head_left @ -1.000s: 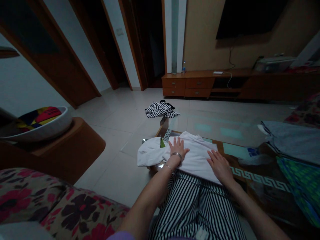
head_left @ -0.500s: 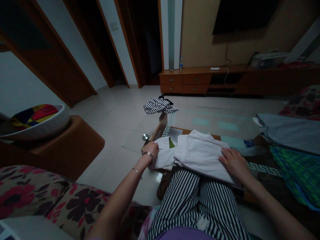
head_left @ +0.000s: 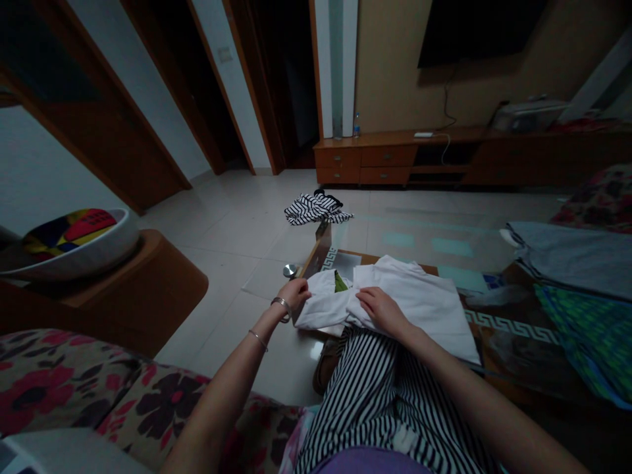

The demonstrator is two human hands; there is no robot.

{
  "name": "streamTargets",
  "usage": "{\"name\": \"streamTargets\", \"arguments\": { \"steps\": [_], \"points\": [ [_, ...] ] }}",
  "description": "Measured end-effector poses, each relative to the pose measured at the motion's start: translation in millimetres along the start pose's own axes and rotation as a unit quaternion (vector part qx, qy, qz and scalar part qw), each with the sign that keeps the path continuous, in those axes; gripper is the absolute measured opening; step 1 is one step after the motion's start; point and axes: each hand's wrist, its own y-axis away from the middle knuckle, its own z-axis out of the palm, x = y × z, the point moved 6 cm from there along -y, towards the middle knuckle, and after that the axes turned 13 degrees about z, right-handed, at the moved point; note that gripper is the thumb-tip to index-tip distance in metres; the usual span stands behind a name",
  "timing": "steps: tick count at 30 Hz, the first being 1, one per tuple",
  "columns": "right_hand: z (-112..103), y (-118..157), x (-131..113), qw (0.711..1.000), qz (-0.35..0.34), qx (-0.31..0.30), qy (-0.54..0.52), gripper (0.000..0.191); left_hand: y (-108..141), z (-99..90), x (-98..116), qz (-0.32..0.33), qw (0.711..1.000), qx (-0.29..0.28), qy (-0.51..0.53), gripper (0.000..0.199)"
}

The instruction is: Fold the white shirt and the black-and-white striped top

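A white garment (head_left: pixel 419 303), perhaps a shirt, lies partly folded on a glass-topped coffee table (head_left: pixel 316 260) before my knees. At its left end, my left hand (head_left: pixel 295 294) is closed, the edge of the cloth pinched in its fingers. My right hand (head_left: pixel 382 311) rests near the middle of the garment, fingers stretched leftward over the fold; its underside is hidden. Between the hands, a green patch (head_left: pixel 340 282) shows through a gap in the white cloth.
A striped black-and-white cloth (head_left: pixel 316 209) lies at the table's far left corner. At right are a grey garment (head_left: pixel 573 260) and a green-blue cloth (head_left: pixel 577 336). A white basin (head_left: pixel 106 240) holding colourful cloth sits on the sofa arm (head_left: pixel 172 276). A TV cabinet (head_left: pixel 388 158) stands beyond.
My right hand has moved left from the garment's right side to its middle fold. My left hand has shifted slightly left and still grips the left end.
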Motion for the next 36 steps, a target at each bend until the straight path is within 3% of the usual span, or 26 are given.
{"name": "streamTargets", "arguments": {
  "steps": [3,6,9,15,19,22,26,29,34,36],
  "points": [
    [2.8,4.2,10.4,1.0,0.012,0.003,0.001,0.031,-1.1,-31.0,-21.0,-0.052,0.99,0.11,0.067,0.014],
    [2.5,7.2,15.0,1.0,0.01,0.003,0.001,0.031,4.9,-65.2,-53.2,-0.127,0.936,0.278,0.175,0.017],
    [1.5,7.7,14.4,1.0,0.011,0.0,0.004,0.031,9.3,-74.9,-78.0,-0.168,0.896,0.344,0.226,0.016],
    [-11.5,-9.2,-0.8,0.999,0.031,-0.026,-0.005,0.026,14.1,-32.5,-91.7,-0.196,0.882,0.278,0.327,0.029],
    [-17.4,-46.3,-39.0,0.997,0.018,-0.046,-0.06,0.025,21.0,-17.1,-86.7,-0.174,0.869,0.226,0.405,0.048],
    [0.9,-80.4,-72.6,0.984,0.037,-0.144,-0.095,0.028,24.3,-17.7,-82.0,-0.164,0.841,0.203,0.475,0.047],
    [30.7,-113.3,-97.0,0.958,0.139,-0.225,-0.112,0.042,25.3,-27.3,-77.2,-0.164,0.809,0.246,0.508,0.045],
    [44.1,-125.7,-116.1,0.92,0.124,-0.27,-0.256,0.032,23.6,-32.2,-71.4,-0.151,0.797,0.273,0.518,0.045],
    [38.1,-140.1,-131.4,0.774,0.122,-0.332,-0.524,0.016,22.9,-36.2,-63.6,-0.14,0.775,0.287,0.546,0.043],
    [29.2,-147.9,-128.8,0.74,0.149,-0.349,-0.555,0.018,23.1,-38.0,-61.3,-0.137,0.768,0.289,0.555,0.043]
  ]
}}
